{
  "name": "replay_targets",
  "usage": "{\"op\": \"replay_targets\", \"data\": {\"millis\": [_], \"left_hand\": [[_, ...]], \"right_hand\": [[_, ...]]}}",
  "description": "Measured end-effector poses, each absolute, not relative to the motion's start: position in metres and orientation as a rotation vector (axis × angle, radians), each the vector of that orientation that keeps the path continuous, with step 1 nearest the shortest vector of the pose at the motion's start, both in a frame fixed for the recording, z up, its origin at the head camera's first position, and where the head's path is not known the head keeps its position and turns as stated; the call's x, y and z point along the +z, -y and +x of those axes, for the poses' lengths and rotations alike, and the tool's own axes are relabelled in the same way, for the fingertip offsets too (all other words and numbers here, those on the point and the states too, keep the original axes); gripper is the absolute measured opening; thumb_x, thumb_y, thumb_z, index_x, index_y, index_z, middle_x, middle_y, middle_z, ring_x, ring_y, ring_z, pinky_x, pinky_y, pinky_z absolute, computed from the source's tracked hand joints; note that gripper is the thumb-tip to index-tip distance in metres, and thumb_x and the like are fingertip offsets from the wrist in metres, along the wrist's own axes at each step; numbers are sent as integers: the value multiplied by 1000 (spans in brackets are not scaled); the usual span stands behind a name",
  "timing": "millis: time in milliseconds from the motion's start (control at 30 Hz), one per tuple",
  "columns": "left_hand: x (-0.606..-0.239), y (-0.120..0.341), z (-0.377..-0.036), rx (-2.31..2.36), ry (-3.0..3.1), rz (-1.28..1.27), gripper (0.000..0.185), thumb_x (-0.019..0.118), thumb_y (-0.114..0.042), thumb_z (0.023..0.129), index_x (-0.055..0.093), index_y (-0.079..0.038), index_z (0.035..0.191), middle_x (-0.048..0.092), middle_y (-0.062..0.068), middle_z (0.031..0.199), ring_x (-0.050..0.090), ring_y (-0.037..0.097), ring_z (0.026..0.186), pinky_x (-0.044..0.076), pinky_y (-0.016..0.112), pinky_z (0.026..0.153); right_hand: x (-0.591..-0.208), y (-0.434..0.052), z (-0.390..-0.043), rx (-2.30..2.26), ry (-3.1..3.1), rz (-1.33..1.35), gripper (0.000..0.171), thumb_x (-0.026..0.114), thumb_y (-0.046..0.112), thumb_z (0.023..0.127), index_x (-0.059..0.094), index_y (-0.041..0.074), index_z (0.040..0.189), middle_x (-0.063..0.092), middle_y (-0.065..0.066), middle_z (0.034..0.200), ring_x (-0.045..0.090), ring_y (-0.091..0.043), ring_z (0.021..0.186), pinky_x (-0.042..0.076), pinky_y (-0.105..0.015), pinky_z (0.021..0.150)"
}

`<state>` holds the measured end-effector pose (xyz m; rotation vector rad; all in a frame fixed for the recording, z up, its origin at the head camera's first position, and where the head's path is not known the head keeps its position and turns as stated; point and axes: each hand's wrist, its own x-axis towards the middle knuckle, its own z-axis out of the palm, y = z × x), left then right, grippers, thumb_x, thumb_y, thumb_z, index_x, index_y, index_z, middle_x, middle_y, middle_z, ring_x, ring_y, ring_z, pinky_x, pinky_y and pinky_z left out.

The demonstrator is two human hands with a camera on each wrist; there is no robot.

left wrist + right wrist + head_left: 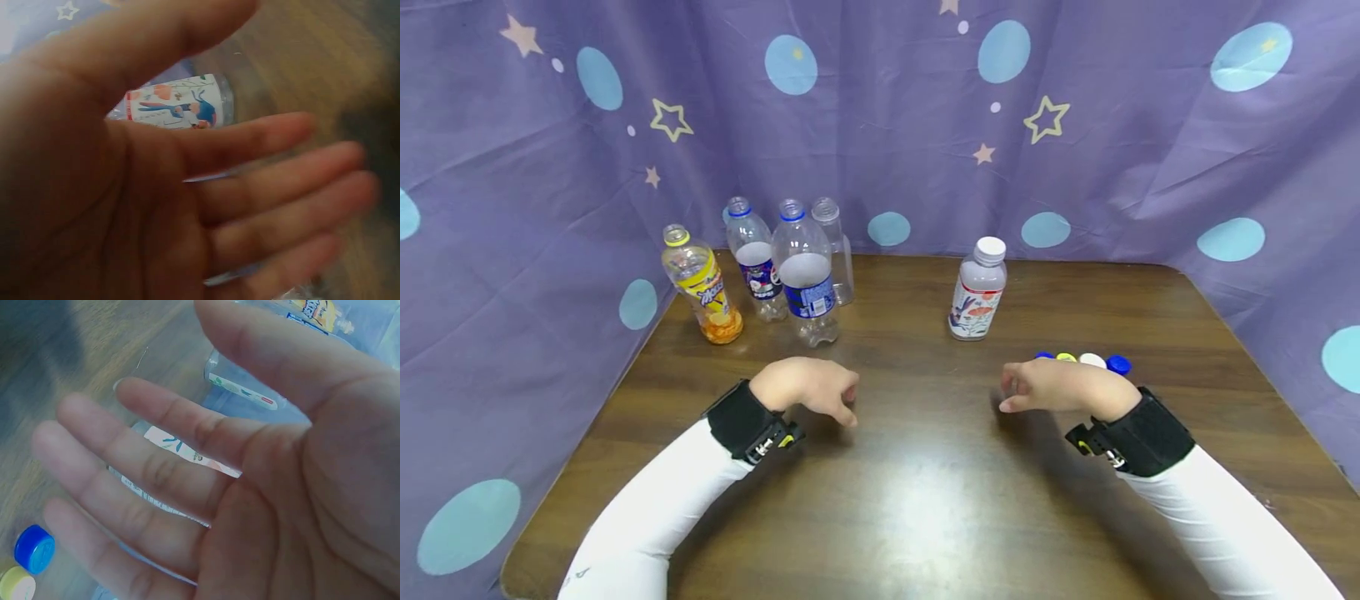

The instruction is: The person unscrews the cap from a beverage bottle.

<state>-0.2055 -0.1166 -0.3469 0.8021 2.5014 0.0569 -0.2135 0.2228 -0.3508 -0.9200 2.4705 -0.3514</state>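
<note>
Over the table's middle left, my left hand (808,387) holds nothing, its fingers loosely bent and spread in the left wrist view. My right hand (1063,390) is likewise without anything, just in front of a row of bottle caps. The row has a blue cap (1118,364), a white cap (1092,360), a yellow cap (1066,357) and another blue cap (1044,355), partly hidden by the hand. Beyond and between both hands stands a white-capped bottle (976,292) with a printed label; that label (175,106) also shows past the left thumb.
At the back left stand uncapped bottles: a yellow-labelled bottle (707,287) with orange contents at its bottom, a blue-labelled bottle (808,287), a second one (758,262) behind it, and a clear bottle (842,258). A purple curtain (895,100) hangs behind the wooden table (917,467).
</note>
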Motion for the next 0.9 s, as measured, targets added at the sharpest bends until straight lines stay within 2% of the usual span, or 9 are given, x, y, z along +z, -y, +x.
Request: {"op": "replay_targets", "data": {"millis": [100, 233, 367, 467, 567, 633, 700, 800, 900], "left_hand": [[-351, 117, -208, 89, -2499, 808, 39, 69, -37, 85, 59, -6, 107, 60, 0, 86, 54, 15, 77, 47, 32, 72], [-349, 117, -211, 98, -2522, 817, 41, 67, -36, 88, 58, -4, 112, 59, 0, 85, 53, 14, 77, 46, 32, 73], [-349, 117, -210, 94, -2516, 810, 41, 67, -37, 88, 58, -5, 113, 60, 1, 86, 54, 15, 79, 47, 33, 74], [-350, 115, -209, 97, -2510, 802, 41, 67, -37, 88, 58, -6, 113, 60, 1, 87, 54, 15, 80, 47, 34, 75], [-351, 113, -210, 96, -2510, 801, 41, 67, -38, 88, 58, -6, 112, 61, 2, 89, 55, 16, 81, 48, 34, 77], [-351, 112, -211, 91, -2508, 799, 41, 67, -38, 88, 58, -7, 113, 63, 3, 92, 56, 16, 83, 48, 35, 79], [-351, 109, -213, 92, -2497, 798, 42, 67, -39, 88, 58, -7, 114, 64, 4, 97, 57, 17, 86, 48, 35, 80], [-351, 104, -219, 99, -2477, 806, 42, 66, -39, 88, 58, -7, 114, 64, 5, 102, 57, 17, 88, 48, 35, 81], [-353, 94, -231, 133, -2491, 850, 41, 65, -39, 89, 58, -7, 114, 64, 3, 100, 57, 16, 87, 48, 33, 79]], "right_hand": [[-349, -223, -211, -319, -2514, -872, 35, 66, 31, 90, 58, 0, 105, 67, -1, 84, 60, -11, 74, 50, -29, 67], [-348, -224, -209, -269, -2754, -828, 49, 68, 32, 89, 53, -2, 121, 65, -19, 107, 64, -33, 95, 52, -46, 82], [-345, -222, -206, -264, -2951, -723, 82, 71, 37, 86, 28, 5, 148, 36, -36, 142, 40, -59, 124, 38, -67, 96], [-342, -223, -205, -229, -2940, -652, 93, 71, 42, 85, 16, 11, 153, 19, -38, 150, 26, -64, 130, 30, -73, 98], [-340, -225, -206, -157, -2848, -644, 80, 70, 42, 85, 33, 5, 146, 33, -39, 142, 36, -61, 125, 36, -69, 96], [-338, -227, -207, -119, -2758, -657, 61, 69, 40, 85, 51, -1, 126, 55, -31, 122, 55, -50, 109, 47, -58, 89], [-337, -229, -207, -95, -2669, -668, 44, 68, 38, 86, 59, -2, 103, 65, -18, 97, 64, -33, 87, 52, -45, 77], [-336, -229, -207, -96, -2582, -638, 34, 68, 37, 86, 57, 4, 86, 61, -2, 76, 57, -16, 67, 47, -33, 64], [-337, -229, -207, -90, -2573, -629, 34, 68, 36, 87, 56, 5, 85, 59, -1, 75, 55, -15, 67, 46, -31, 63]]}}
